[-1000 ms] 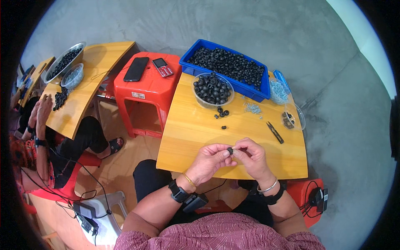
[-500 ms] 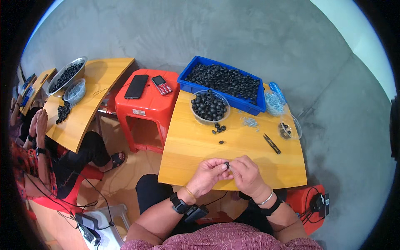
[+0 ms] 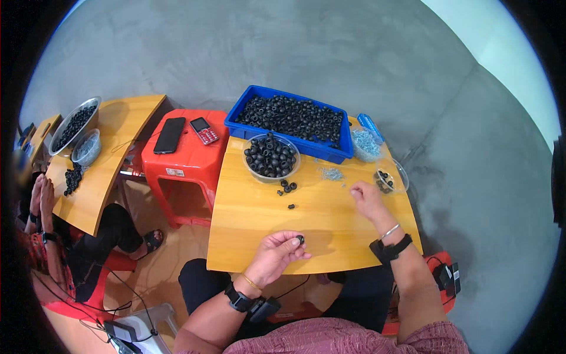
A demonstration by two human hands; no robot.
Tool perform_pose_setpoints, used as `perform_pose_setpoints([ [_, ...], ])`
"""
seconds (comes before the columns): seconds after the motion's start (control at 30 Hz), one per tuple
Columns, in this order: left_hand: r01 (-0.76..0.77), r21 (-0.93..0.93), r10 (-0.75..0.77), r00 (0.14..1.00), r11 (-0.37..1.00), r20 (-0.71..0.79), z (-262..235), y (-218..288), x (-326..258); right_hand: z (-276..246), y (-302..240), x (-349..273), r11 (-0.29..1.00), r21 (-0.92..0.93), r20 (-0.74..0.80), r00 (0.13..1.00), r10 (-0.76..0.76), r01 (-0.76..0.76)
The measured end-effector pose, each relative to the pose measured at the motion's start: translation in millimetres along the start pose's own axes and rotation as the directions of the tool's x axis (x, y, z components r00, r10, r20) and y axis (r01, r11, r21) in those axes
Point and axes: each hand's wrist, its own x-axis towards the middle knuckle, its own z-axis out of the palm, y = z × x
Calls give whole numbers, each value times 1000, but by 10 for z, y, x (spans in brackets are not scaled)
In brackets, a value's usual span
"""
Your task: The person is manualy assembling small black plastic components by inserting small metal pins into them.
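Note:
My left hand (image 3: pixel 276 255) is over the table's front edge, pinching a small black round part (image 3: pixel 300 239) between thumb and fingertips. Farther right, my right hand (image 3: pixel 370 202) is low over the wooden table (image 3: pixel 253 236), its fingers curled. It covers the spot where the slim black tweezer-like tool lay, so I cannot make out what is in its grasp. Left of it lies a pile of small silvery pieces (image 3: pixel 331 174). Several loose black parts (image 3: pixel 287 186) lie below a clear bowl (image 3: pixel 297 166) full of the same kind, and one more (image 3: pixel 291 206) lies nearer me.
A blue tray (image 3: pixel 330 154) of black parts stands at the back. At the right are a tub of silvery pieces (image 3: pixel 367 144) and a clear cup (image 3: pixel 404 176). Two phones lie on a red stool (image 3: pixel 183 153). Another person's hands (image 3: pixel 42 197) are at the left table (image 3: pixel 88 203).
My right hand has left the black part and reached forward and right, over the tweezer-like tool. My left hand keeps the part. The view has shifted, moving the table leftward.

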Motion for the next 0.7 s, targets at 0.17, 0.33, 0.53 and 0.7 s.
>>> perform_pose_setpoints([
  [0.17, 1, -4, -1, 999, 1000, -38, 33, 15, -18, 51, -262, 229, 997, 62, 192, 980, -58, 47],
  [0.33, -2, 0, 2, 1000, 1000, -12, 18, 12, -2, 372, -574, 323, 960, 151, 288, 919, -270, 235],
  [0.53, 24, -25, -25, 999, 999, -22, 19, 29, -27, 562, -804, 267, 917, 216, 334, 858, -391, 334],
  [0.7, 14, -36, -15, 1000, 999, -20, -8, -3, 15, 698, -737, 221, 877, 133, 310, 821, -480, 462],
])
